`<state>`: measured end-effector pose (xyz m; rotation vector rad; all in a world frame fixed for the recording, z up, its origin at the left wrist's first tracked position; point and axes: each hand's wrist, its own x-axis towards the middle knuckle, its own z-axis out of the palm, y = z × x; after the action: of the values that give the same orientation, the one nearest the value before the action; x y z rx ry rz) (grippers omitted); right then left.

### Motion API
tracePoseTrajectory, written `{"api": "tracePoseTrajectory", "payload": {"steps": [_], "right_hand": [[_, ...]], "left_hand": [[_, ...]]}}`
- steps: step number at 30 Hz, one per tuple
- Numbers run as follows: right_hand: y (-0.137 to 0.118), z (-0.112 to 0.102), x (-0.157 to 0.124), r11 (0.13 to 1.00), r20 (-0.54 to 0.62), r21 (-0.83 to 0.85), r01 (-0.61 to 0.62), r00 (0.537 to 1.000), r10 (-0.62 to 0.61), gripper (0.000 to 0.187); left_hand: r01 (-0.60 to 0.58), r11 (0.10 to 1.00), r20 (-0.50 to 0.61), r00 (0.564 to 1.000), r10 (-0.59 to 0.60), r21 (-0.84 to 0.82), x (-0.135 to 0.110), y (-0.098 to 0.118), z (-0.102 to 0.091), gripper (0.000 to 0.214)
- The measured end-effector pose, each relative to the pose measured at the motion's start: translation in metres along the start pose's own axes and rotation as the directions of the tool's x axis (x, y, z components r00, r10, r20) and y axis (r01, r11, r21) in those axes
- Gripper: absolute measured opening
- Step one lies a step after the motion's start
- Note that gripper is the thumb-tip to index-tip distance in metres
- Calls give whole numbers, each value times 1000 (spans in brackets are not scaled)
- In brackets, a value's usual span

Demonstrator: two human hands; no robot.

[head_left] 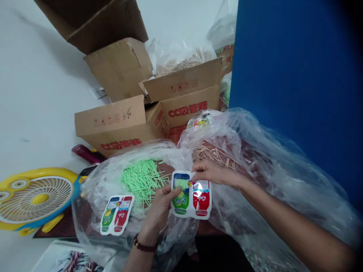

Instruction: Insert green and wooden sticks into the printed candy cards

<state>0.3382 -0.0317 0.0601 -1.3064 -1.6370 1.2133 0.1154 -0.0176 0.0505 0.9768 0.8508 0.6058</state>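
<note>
My left hand (161, 207) grips the left side of a bottle-shaped double pouch (191, 199), green and red, with green sticks showing in its clear top. My right hand (208, 172) pinches the pouch's upper right edge. A second, similar pouch (117, 214) lies on the clear plastic bag to the left. Beneath my hands a pile of green sticks (143, 177) lies in a clear bag. A pile of pale tan sticks (212, 153) fills another clear bag just behind my right hand.
Cardboard boxes with red print (113, 126) stand behind the bags, one holding a bag of tan sticks (181, 60). A yellow cartoon fan (34, 196) lies at left. A blue panel (295, 75) rises at right. Crumpled clear plastic (283, 166) spreads to the right.
</note>
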Motion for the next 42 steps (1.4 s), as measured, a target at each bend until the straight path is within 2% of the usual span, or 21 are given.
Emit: {"api": "tracePoseTrajectory", "payload": {"steps": [5, 9, 11, 14, 17, 21, 25, 31, 35, 37, 39, 40, 42], "right_hand": [[-1, 0, -5, 999, 7, -42, 20, 1000, -19, 20], [3, 3, -1, 995, -5, -96, 27, 1000, -28, 21], [7, 7, 5, 997, -35, -79, 24, 999, -27, 23], [13, 21, 21, 998, -106, -21, -53, 993, 51, 23], [17, 43, 46, 981, -125, -173, -92, 990, 71, 21], [18, 76, 89, 909, -91, -411, -61, 996, 25, 18], [17, 100, 128, 781, -58, -623, -38, 998, 2, 21], [19, 121, 162, 605, 11, -796, -11, 999, 31, 32], [17, 125, 165, 560, 40, -828, 16, 999, 30, 31], [13, 122, 158, 558, 45, -829, 30, 999, 12, 31], [7, 114, 144, 606, 33, -794, 47, 999, -33, 36], [3, 109, 135, 664, 18, -746, 59, 998, -68, 39], [-6, 99, 114, 879, -58, -467, 96, 989, -138, 37]], "left_hand": [[-3, 999, -27, 1000, 2, -40, -1, -2, 2, 18], [-9, 999, -47, 999, 7, -44, -4, -4, -6, 22], [-27, 999, -81, 996, 24, -41, -10, -7, -18, 24], [-20, 1000, -140, 990, 19, -8, -29, -14, -45, 24], [33, 999, -186, 982, -37, -21, -56, -22, -75, 22], [46, 995, -278, 958, -69, -88, -84, -32, -103, 18], [37, 995, -308, 949, -64, -92, -89, -38, -111, 22], [57, 998, -220, 974, -60, -20, -81, -39, -113, 34], [48, 999, -174, 983, -50, -18, -73, -38, -116, 33], [36, 999, -156, 987, -37, -8, -69, -37, -116, 31], [17, 1000, -133, 991, -16, 6, -64, -35, -113, 29], [6, 1000, -119, 993, -5, 14, -61, -33, -111, 28], [-13, 999, -84, 996, 16, 34, -57, -29, -105, 27]]}}
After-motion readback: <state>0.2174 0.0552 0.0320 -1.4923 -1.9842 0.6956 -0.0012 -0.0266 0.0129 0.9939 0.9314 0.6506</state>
